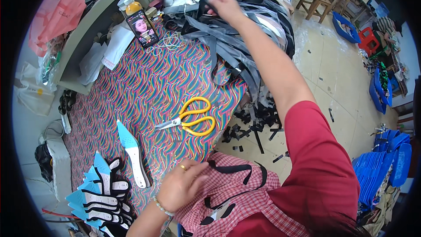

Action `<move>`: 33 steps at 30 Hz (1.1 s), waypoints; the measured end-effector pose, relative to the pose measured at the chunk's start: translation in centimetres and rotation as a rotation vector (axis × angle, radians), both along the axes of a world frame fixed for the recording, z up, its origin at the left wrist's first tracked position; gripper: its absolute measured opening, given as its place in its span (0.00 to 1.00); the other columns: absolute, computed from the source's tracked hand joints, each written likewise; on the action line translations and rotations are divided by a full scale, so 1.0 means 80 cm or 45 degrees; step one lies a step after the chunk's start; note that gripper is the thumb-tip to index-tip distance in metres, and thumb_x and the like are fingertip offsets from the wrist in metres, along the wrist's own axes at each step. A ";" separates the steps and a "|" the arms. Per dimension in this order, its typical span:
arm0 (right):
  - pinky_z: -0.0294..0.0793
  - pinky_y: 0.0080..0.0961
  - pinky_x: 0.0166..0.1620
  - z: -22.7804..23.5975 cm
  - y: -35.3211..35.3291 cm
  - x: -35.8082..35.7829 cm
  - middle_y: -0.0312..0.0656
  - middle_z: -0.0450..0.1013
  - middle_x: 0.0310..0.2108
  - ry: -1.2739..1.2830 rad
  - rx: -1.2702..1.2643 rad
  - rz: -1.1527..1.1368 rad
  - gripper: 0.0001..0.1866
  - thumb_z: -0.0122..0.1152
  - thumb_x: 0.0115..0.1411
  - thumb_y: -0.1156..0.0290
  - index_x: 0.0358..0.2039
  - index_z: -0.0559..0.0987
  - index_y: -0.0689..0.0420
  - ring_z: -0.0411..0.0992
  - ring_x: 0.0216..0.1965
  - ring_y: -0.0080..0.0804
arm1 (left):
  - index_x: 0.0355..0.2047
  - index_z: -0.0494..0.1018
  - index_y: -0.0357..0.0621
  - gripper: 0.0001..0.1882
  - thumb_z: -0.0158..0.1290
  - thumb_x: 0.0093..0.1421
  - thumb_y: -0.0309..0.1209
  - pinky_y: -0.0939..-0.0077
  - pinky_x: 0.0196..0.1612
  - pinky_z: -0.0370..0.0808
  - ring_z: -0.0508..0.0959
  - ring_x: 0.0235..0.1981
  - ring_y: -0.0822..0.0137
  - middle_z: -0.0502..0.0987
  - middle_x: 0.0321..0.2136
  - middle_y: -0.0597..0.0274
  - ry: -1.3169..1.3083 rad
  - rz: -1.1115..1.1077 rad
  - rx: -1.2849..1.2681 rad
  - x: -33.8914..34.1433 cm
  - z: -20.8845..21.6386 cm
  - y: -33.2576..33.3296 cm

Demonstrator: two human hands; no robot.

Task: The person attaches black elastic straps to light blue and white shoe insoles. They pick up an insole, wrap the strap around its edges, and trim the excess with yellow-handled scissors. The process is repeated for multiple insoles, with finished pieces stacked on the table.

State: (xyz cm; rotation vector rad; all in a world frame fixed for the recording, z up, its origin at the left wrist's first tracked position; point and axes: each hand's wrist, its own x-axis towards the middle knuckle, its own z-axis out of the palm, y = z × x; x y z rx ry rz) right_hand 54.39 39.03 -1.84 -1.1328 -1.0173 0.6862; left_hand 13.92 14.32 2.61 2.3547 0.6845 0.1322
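My right hand reaches far out to a heap of black and grey fabric strips at the back of the table. Its fingers are closed on a black strip at the near left side of that heap. Close to my body, my left hand hovers by the table's front edge, above my checked apron. Its fingers are loosely stretched, with nothing seen in them. Yellow-handled scissors lie on the table between the hands, blades pointing left. A single white and light-blue insole-shaped piece lies left of them.
At the front left are several stacked blue-tipped, black-edged pieces. A phone leans by a bottle, beside white elastic loops. Black scraps litter the floor; blue baskets and wooden stools stand at right.
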 end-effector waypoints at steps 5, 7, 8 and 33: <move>0.64 0.14 0.21 0.071 -0.082 0.049 0.33 0.69 0.25 0.268 -0.009 0.258 0.09 0.55 0.63 0.63 0.36 0.71 0.55 0.63 0.19 0.15 | 0.51 0.67 0.38 0.25 0.59 0.54 0.29 0.62 0.50 0.70 0.72 0.48 0.47 0.71 0.48 0.45 -0.220 -0.037 0.160 0.063 -0.027 0.085; 0.62 0.12 0.21 0.098 -0.108 0.046 0.33 0.68 0.27 0.164 -0.050 0.272 0.10 0.54 0.64 0.62 0.38 0.71 0.54 0.61 0.19 0.14 | 0.57 0.60 0.36 0.33 0.59 0.53 0.30 0.61 0.56 0.66 0.67 0.55 0.45 0.65 0.55 0.41 -0.246 -0.033 0.404 0.115 -0.039 0.130; 0.61 0.11 0.20 0.112 -0.119 0.034 0.34 0.68 0.27 0.108 -0.056 0.276 0.11 0.54 0.64 0.62 0.39 0.71 0.55 0.61 0.18 0.13 | 0.60 0.56 0.35 0.37 0.59 0.53 0.30 0.60 0.59 0.64 0.63 0.58 0.43 0.61 0.58 0.39 -0.261 -0.029 0.580 0.138 -0.048 0.158; 0.55 0.07 0.15 0.211 -0.638 -0.056 0.29 0.69 0.23 -0.226 -0.532 -0.176 0.09 0.52 0.64 0.67 0.42 0.73 0.58 0.61 0.15 0.08 | 0.61 0.58 0.42 0.46 0.63 0.47 0.51 0.45 0.65 0.41 0.56 0.64 0.49 0.61 0.59 0.41 -0.743 -1.032 0.096 0.362 -0.005 -0.094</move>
